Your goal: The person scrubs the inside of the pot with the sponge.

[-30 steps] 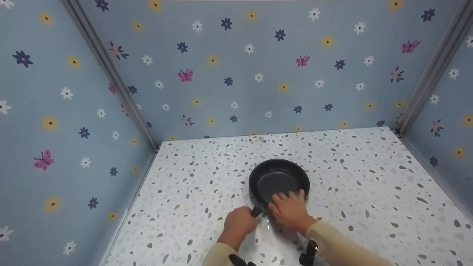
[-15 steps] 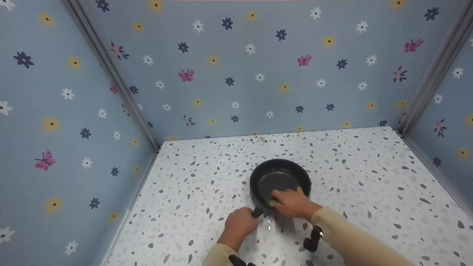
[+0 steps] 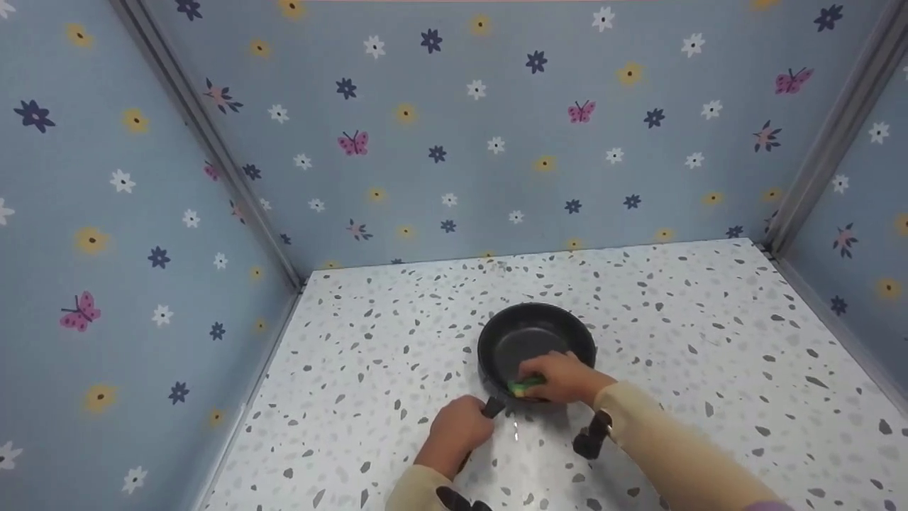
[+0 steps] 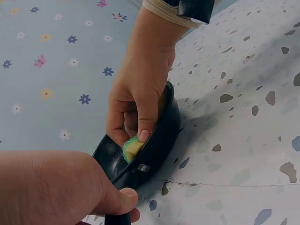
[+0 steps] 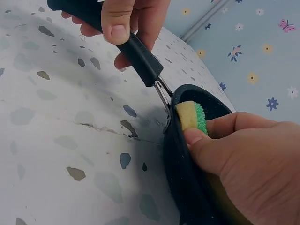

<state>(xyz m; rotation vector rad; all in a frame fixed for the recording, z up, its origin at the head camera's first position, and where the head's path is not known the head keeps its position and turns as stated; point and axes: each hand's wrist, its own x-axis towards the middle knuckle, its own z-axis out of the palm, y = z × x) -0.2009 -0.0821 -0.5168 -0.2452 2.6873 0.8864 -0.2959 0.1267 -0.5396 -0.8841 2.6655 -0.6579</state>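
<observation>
A black frying pan point(image 3: 528, 341) sits on the speckled tabletop, its handle pointing toward the person. The left hand point(image 3: 461, 427) grips the black handle point(image 5: 140, 58), thumb along its top. Inside the pan, the right hand point(image 3: 560, 376) pinches a yellow and green sponge point(image 5: 190, 116) between thumb and fingers. In the right wrist view, the sponge lies against the inner wall near the handle joint, its green scouring side facing the pan's inside. The left wrist view shows the right thumb on the sponge's yellow side point(image 4: 133, 149).
The white tabletop point(image 3: 383, 341) with grey speckles spreads around the pan. Blue panels point(image 3: 496, 177) with flowers and butterflies stand at the back, left and right, joined by grey metal posts point(image 3: 213, 142). Dark wrist cameras point(image 3: 592, 434) are strapped over the cream sleeves.
Inside the pan, the right hand has gone from lying flat with spread fingers to pinching the sponge on edge at the near wall. The left hand keeps its hold on the handle.
</observation>
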